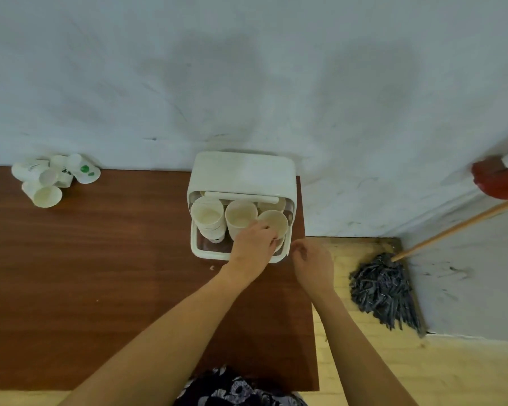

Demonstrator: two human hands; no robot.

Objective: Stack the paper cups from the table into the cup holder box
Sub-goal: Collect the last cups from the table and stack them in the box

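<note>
A cup (273, 222) is gripped upright by the left hand (254, 247) over the box (241, 174); the nearby right hand (313, 263) is held loosely curled, empty.

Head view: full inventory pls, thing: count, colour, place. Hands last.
cup holder box: one, white, far right part of the table, against the wall.
stacked cups: at least three stacks, cream, inside the box.
loose paper cups: a pile, exact count unclear, white with some green marks, far left of the table.
table: one, reddish-brown wood.
mop: one, dark grey head and wooden handle, on the floor at right.
red object: one, right edge by the wall, unclear what.
left hand: grips a cup at the box.
right hand: loosely curled, holds nothing, beside the box.
</note>
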